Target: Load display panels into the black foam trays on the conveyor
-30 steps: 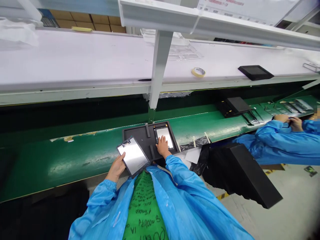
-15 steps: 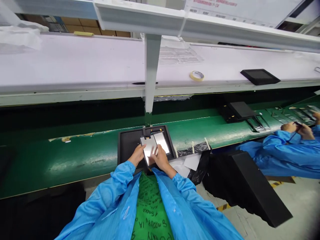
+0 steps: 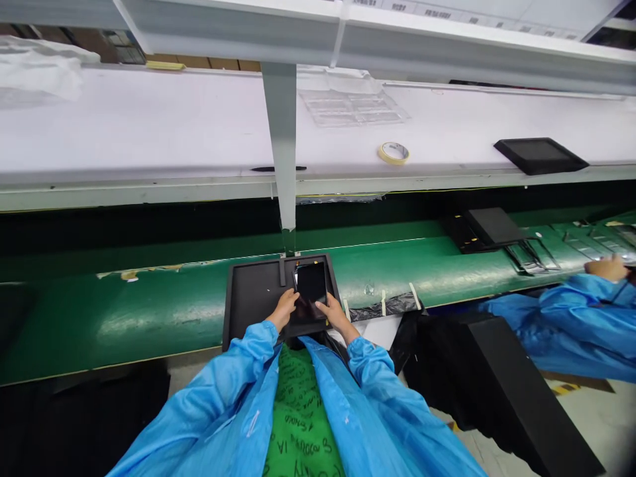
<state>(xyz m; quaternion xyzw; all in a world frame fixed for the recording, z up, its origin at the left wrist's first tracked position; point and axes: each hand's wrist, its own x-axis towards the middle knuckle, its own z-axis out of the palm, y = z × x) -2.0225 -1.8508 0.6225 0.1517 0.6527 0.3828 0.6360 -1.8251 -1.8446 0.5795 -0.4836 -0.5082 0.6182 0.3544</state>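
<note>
A flat display panel [image 3: 312, 283] with its glossy black face up is held between my two hands. My left hand [image 3: 285, 309] grips its left edge, the thumb resting on the near left corner. My right hand [image 3: 334, 312] closes on the near right corner, thumb on the edge. Beneath the panel is a shallow black tray [image 3: 251, 298], resting on the green bench close to my body. I cannot tell whether the panel touches the tray floor. The panel hides most of the tray's right side.
A grey post [image 3: 281, 146] rises just behind the tray. On the white shelf are a tape roll [image 3: 393, 153] and a black frame [image 3: 540, 156]. Stacked black trays [image 3: 489, 227] stand farther right. A co-worker's blue sleeve [image 3: 571, 305] reaches in at the right, past a black box [image 3: 527, 384].
The panel in my hands showed a silver face before and now shows black glass. The silver panel lying at the tray's right is now covered. The view has shifted slightly.
</note>
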